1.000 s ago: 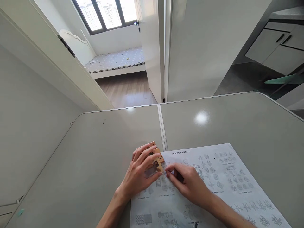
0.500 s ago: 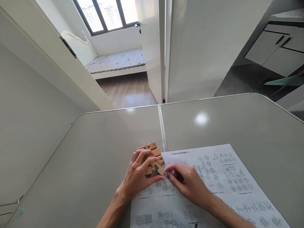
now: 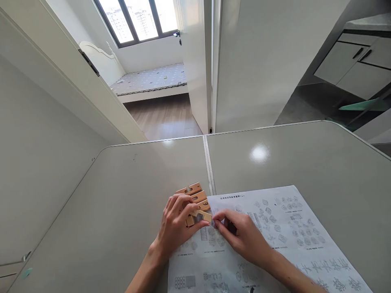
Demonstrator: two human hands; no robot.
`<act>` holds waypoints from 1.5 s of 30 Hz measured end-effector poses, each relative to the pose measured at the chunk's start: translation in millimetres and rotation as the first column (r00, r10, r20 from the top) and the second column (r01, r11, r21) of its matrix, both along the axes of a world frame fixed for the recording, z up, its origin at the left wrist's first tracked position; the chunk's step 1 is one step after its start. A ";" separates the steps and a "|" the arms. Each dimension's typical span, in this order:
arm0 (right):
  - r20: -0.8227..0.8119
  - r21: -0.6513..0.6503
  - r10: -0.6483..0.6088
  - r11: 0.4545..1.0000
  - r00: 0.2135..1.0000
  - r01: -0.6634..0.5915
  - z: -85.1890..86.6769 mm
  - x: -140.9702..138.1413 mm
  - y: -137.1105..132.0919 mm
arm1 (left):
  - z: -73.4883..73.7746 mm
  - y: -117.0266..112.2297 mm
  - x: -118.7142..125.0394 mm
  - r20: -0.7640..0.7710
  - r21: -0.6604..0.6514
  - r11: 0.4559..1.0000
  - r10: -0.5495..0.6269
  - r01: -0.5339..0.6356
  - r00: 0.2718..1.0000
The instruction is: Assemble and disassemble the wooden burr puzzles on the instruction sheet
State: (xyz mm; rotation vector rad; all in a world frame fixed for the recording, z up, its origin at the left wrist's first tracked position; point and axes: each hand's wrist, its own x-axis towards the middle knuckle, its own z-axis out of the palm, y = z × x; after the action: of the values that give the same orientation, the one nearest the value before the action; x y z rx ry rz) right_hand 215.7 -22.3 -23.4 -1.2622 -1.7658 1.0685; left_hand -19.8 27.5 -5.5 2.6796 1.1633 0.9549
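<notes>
A pale notched wooden puzzle piece [image 3: 205, 216] is held between the thumb and fingers of my left hand [image 3: 175, 219]. Another pale wooden block [image 3: 190, 221] shows under those fingers, partly hidden. Just beyond, several darker orange-brown wooden puzzle pieces [image 3: 199, 197] with slots lie side by side, and my left fingers cover their near ends. My right hand [image 3: 240, 228] is closed in a pinch, its fingertips right beside the pale piece's right end. What those fingertips hold, if anything, is hidden. Both hands are over a printed diagram sheet [image 3: 259, 260].
The sheet lies on a grey-green table [image 3: 137, 183] with a pale seam strip [image 3: 208, 162] running away from me. Past the far edge, a door [image 3: 195, 61] stands ajar before a room with a bed [image 3: 152, 79]. White cabinets [image 3: 345, 61] are at right.
The pale wooden piece has turned from a downward slant to nearly level. My left thumb has come up against its end. My right hand has stayed almost still.
</notes>
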 end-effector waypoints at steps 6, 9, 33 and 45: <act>-0.075 -0.045 -0.080 0.996 0.994 0.077 -2.0 2.9 1.5 | 0.2 -4.7 -0.1 0.027 0.015 0.997 -0.077 0.076 0.997; -0.067 -0.025 -0.087 0.996 0.994 0.085 -2.0 3.1 1.9 | -2.1 -7.0 0.0 -0.001 0.028 0.993 -0.111 0.111 0.994; 0.185 0.212 0.086 0.969 0.979 -0.125 -0.3 1.6 -2.5 | -3.2 -8.0 4.7 -0.018 -0.088 0.995 -0.042 0.040 0.999; 0.220 0.278 -0.079 0.961 0.972 0.015 -8.4 -1.4 -4.3 | -0.2 -10.4 5.5 0.044 -0.037 0.999 0.000 0.002 0.999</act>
State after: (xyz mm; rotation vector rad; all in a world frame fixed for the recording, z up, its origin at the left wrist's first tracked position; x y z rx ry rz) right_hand 214.3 -26.6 -31.8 -1.2848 -1.9665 0.6409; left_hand -14.2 17.1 -5.7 2.6160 1.1590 0.9772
